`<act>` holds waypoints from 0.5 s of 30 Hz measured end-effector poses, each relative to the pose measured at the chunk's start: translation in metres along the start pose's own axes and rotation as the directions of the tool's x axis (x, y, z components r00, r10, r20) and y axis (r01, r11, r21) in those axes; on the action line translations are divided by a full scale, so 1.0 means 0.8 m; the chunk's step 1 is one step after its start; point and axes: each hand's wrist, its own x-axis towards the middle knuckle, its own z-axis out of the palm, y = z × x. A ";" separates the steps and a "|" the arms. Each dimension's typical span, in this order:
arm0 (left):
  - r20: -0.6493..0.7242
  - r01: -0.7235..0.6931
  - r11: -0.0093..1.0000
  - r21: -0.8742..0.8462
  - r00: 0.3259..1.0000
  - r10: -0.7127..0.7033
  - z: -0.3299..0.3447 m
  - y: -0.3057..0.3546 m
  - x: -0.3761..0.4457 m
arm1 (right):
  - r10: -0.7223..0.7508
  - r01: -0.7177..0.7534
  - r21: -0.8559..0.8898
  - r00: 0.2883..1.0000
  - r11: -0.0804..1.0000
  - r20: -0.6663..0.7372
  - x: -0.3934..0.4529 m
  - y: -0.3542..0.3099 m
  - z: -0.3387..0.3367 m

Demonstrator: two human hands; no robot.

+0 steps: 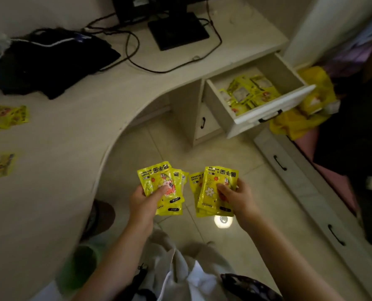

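My left hand (144,197) grips a small stack of yellow hand-warmer packets (156,177), thumb pressed on the top one. My right hand (237,196) holds a second stack of the same packets (211,183), thumb on its front. Both stacks hang over the tiled floor, side by side and a little apart. An open white drawer (269,109) at the upper right holds several more yellow packets (245,92). More packets lie on the desk at the far left (6,116).
The curved white desk (72,127) carries a monitor stand (176,29), black cables (135,53) and a dark garment (50,59). A yellow bag (300,120) sits right of the drawer. Low drawers (311,203) run along the right.
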 end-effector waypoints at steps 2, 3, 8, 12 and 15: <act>0.036 -0.003 1.000 0.018 0.999 0.002 0.043 -0.011 -0.019 | 0.004 -0.004 0.024 0.999 1.000 -0.032 0.001 0.007 -0.045; 0.053 0.000 1.000 0.026 0.999 -0.001 0.064 -0.016 -0.028 | 0.010 -0.008 0.033 0.999 0.999 -0.044 0.001 0.010 -0.066; 0.120 -0.004 0.997 0.076 0.993 -0.005 0.157 -0.032 -0.061 | 0.040 -0.028 0.102 0.993 0.994 -0.111 0.004 0.025 -0.156; 0.155 -0.023 0.994 0.106 0.988 0.006 0.217 -0.029 -0.069 | 0.054 -0.029 0.158 0.986 0.987 -0.159 0.011 0.024 -0.203; 0.181 -0.028 0.992 0.123 0.983 0.005 0.258 -0.022 -0.062 | 0.066 -0.027 0.201 0.980 0.979 -0.190 0.025 0.014 -0.229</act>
